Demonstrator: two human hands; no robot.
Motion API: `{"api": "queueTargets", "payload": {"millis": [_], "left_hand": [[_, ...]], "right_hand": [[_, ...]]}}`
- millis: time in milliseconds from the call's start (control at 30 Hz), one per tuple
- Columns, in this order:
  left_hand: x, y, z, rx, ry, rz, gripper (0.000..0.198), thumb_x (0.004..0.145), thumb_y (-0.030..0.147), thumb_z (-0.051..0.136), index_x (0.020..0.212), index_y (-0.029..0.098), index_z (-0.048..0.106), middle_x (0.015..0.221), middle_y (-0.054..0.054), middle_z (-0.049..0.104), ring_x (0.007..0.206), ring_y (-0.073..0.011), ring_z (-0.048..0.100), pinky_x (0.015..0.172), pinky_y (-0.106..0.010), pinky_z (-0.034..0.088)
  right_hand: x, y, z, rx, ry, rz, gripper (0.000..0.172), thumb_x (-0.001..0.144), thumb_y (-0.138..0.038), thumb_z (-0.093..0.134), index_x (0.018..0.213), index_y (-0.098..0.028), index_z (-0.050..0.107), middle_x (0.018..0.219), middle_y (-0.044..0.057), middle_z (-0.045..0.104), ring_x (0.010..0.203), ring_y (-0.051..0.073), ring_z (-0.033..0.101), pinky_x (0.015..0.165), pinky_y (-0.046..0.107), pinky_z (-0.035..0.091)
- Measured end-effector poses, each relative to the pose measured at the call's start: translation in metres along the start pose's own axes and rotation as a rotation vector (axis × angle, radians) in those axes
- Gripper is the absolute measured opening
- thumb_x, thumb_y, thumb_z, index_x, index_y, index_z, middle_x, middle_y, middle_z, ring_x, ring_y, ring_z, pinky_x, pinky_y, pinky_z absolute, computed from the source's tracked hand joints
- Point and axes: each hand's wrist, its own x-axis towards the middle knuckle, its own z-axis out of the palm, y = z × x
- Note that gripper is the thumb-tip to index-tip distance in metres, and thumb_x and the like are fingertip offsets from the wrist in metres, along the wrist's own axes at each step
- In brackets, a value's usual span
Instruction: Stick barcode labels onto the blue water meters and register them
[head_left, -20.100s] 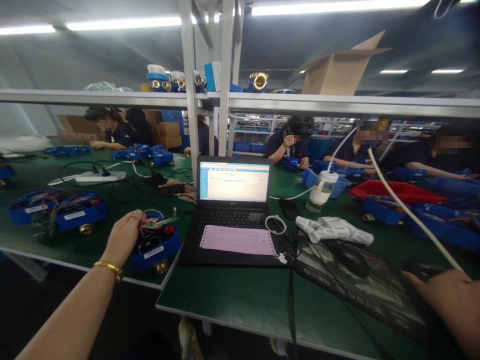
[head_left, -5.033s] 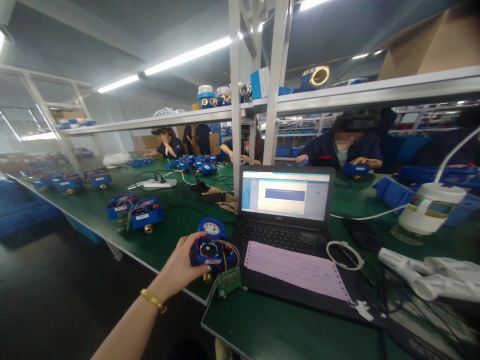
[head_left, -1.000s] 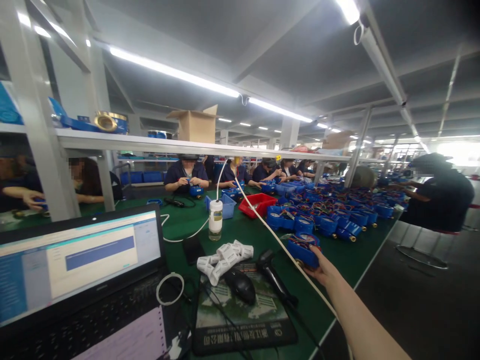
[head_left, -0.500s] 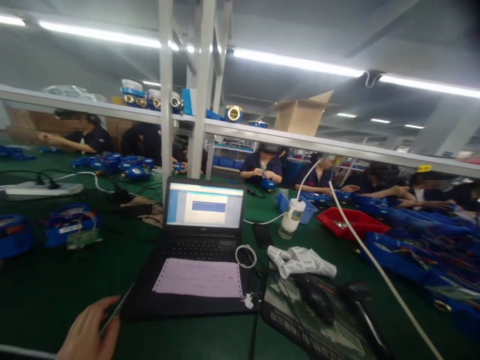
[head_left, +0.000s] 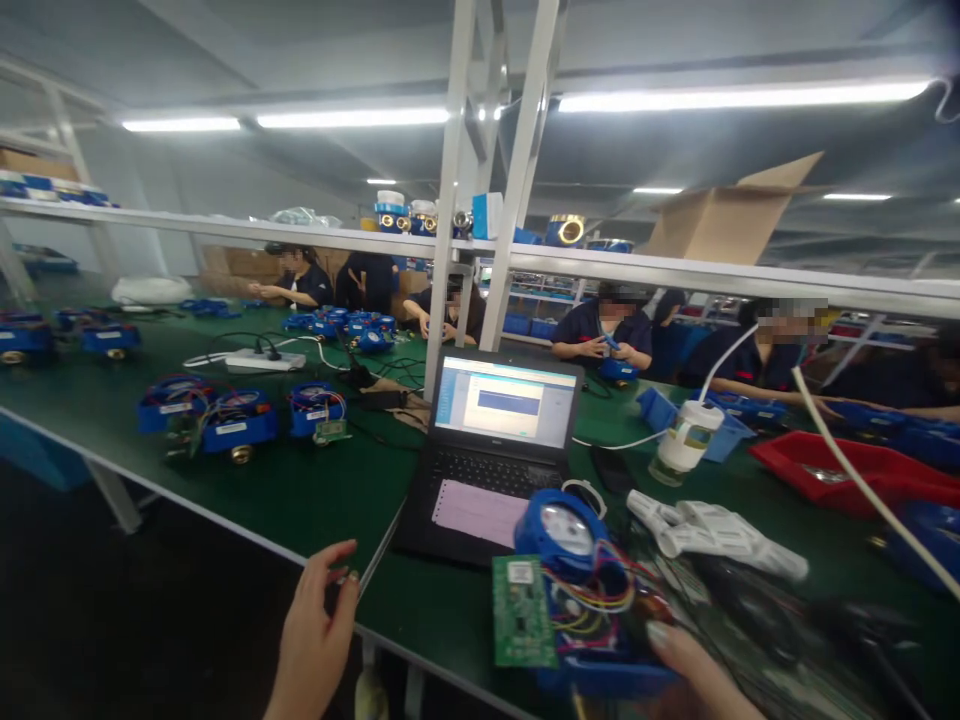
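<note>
My right hand [head_left: 694,675] grips a blue water meter [head_left: 577,590] from below, low in the view and in front of the laptop [head_left: 491,450]. Coloured wires run from the meter to a green circuit board [head_left: 523,612] hanging at its left side. My left hand [head_left: 313,635] hovers at the near edge of the green table [head_left: 300,495], fingers loosely curled, thumb and forefinger close together, holding nothing that I can see.
Three more blue meters [head_left: 225,420] sit on the table to the left. Right of the laptop lie white plastic parts [head_left: 712,530], a white bottle [head_left: 682,440], a red tray [head_left: 840,470] and a white hose [head_left: 870,495]. Several people work across the bench under a shelf [head_left: 675,268].
The view swung back to the left and closer to the bench. My right hand has brought a blue meter with its circuit board in front of the laptop. My left hand rose slightly.
</note>
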Motion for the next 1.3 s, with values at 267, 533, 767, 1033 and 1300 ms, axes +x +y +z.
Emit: {"api": "queueTargets", "payload": {"millis": [267,533,767,1033,1300], "left_hand": [[-0.010,-0.015,-0.084,-0.138,0.091,-0.228,0.063,0.068,0.069,0.051,0.109,0.022,0.051,0.116,-0.009,0.056,0.107,-0.0304,0.053,0.099,-0.050,0.039],[-0.004,-0.040,-0.081,-0.299,-0.020,-0.207,0.067,0.071,0.063,0.058,0.119,0.019,0.045,0.124,-0.012,0.049,0.117,-0.0294,0.046,0.100,-0.045,0.041],[0.037,-0.045,-0.080,-0.294,-0.268,-0.013,0.071,0.076,0.048,0.063,0.133,0.023,0.030,0.140,-0.010,0.034,0.128,-0.0260,0.033,0.110,-0.048,0.028],[0.055,-0.006,-0.085,0.111,-0.459,0.124,0.067,0.074,0.037,0.062,0.133,0.028,0.033,0.140,-0.006,0.033,0.126,-0.0282,0.035,0.109,-0.051,0.028],[0.060,0.022,-0.085,0.215,-0.494,0.166,0.058,0.073,0.038,0.062,0.126,0.024,0.042,0.124,-0.007,0.049,0.116,-0.0256,0.045,0.101,-0.044,0.036]], "right_hand": [[-0.009,0.004,0.182,0.140,-0.522,-0.034,0.061,0.058,-0.051,0.079,0.102,-0.014,0.059,0.090,0.009,0.064,0.085,0.026,0.060,0.074,0.034,0.049],[0.047,0.021,0.233,0.084,-0.442,0.042,0.068,0.049,-0.050,0.078,0.101,-0.014,0.053,0.087,0.006,0.061,0.083,0.020,0.058,0.072,0.029,0.048],[0.054,0.011,0.230,-0.013,-0.408,0.028,0.073,0.048,-0.059,0.076,0.101,-0.016,0.051,0.091,0.006,0.062,0.086,0.021,0.059,0.074,0.030,0.048],[0.048,0.007,0.209,-0.322,-0.314,-0.184,0.063,0.068,-0.070,0.061,0.099,-0.015,0.060,0.083,0.006,0.064,0.074,0.021,0.062,0.058,0.026,0.045],[0.041,0.009,0.192,-0.457,-0.236,-0.488,0.058,0.080,-0.063,0.045,0.108,-0.015,0.060,0.089,0.008,0.061,0.070,0.022,0.059,0.060,0.031,0.046]]}}
